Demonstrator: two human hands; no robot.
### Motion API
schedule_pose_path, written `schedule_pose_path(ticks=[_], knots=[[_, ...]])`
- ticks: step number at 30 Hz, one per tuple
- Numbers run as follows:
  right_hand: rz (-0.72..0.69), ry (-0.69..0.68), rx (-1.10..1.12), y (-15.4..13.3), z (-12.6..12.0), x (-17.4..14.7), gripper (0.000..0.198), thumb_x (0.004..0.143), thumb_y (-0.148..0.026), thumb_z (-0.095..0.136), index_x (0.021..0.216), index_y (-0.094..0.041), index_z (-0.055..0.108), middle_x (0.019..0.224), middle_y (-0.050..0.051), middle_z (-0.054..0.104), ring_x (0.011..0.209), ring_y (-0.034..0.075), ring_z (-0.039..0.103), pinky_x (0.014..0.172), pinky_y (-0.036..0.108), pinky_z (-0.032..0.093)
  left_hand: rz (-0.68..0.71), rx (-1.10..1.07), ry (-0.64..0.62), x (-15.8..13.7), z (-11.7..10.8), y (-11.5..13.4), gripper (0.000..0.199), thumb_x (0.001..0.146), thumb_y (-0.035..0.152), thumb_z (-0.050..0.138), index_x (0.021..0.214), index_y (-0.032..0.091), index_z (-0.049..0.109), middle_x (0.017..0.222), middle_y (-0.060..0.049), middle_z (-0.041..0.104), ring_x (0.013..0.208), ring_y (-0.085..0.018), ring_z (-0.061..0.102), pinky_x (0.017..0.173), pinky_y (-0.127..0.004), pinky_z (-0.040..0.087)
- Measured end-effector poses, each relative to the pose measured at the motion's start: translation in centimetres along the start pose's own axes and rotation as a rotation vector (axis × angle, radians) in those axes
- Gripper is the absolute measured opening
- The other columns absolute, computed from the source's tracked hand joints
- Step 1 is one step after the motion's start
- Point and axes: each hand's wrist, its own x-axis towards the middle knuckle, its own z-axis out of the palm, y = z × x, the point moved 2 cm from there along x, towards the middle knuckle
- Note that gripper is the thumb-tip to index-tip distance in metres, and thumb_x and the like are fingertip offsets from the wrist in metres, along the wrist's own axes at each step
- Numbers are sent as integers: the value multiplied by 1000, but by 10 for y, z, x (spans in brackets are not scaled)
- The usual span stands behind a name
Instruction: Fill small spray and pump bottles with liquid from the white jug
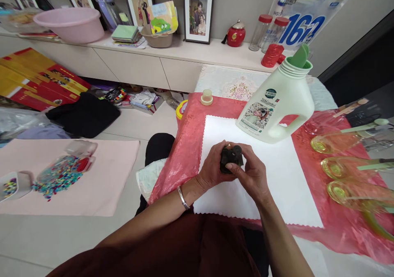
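My left hand [213, 164] and my right hand [253, 173] are closed round a small, dark, lumpy object [229, 156] with a rounded knob on top. Its kind is not clear, and the fingers hide its sides. The right thumb presses on its near edge. Beneath the hands lies a white sheet with a scalloped edge [277, 182]. A pale green detergent jug [267, 108] stands upright at the sheet's far right, with a green piece [300, 56] sticking out of its open mouth. A small translucent cap [207, 98] sits at the table's far left corner.
Several yellowish glass vessels [338, 188] lie along the right side of the red-covered table [175, 158]. On the floor to the left, coloured beads [60, 178] spread over a pink sheet [104, 186]. Behind, a low cabinet [129, 63] bears a pink basin [72, 24] and picture frames.
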Motion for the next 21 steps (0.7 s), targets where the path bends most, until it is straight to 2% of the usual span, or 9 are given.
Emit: schedule_pose_path(ticks=[3,5,9,12,15,18,21], knots=[[-16,-44,0,-4,-3,-4,53,101,-35,69,150,-27,51,140,3,49,131,18,48,111,31,44,-15,-13,-14,4,-1,5,92,69,45,85,143,24,37,129,-12,64,119,-34,65,104,-56,53],[-13,-51,-1,-4,-5,-6,55,105,-31,63,157,-28,43,145,3,45,136,17,44,113,28,44,10,-21,-3,5,-1,6,87,71,48,84,142,25,39,128,-11,65,117,-34,65,104,-57,53],[-10,-30,-1,2,-5,-8,54,108,-26,57,159,-29,40,142,3,48,132,15,48,115,28,43,19,-6,16,0,0,0,100,68,56,86,147,25,33,135,-14,59,122,-37,62,100,-57,55],[-22,23,-32,7,-1,-6,57,105,-33,64,158,-28,41,131,4,55,123,18,54,116,36,42,3,27,-4,-3,1,-5,107,67,53,87,150,23,28,138,-17,56,124,-37,61,101,-57,54],[-13,55,-77,8,0,-4,66,101,-42,71,158,-29,41,125,4,57,115,19,55,110,38,46,3,26,-4,-4,1,-5,103,68,55,84,150,23,29,137,-16,58,123,-38,62,100,-59,55],[-8,1,-35,4,-2,-3,75,100,-42,73,162,-32,33,131,4,54,121,20,53,112,39,44,14,8,22,-3,0,-3,98,71,57,81,149,26,31,135,-15,60,121,-38,63,97,-61,57],[1,-59,77,-2,-5,-4,71,105,-35,66,164,-35,27,137,4,50,128,20,50,118,40,38,14,2,37,-2,1,-2,97,72,59,81,150,28,31,134,-14,61,120,-39,64,97,-63,57]])
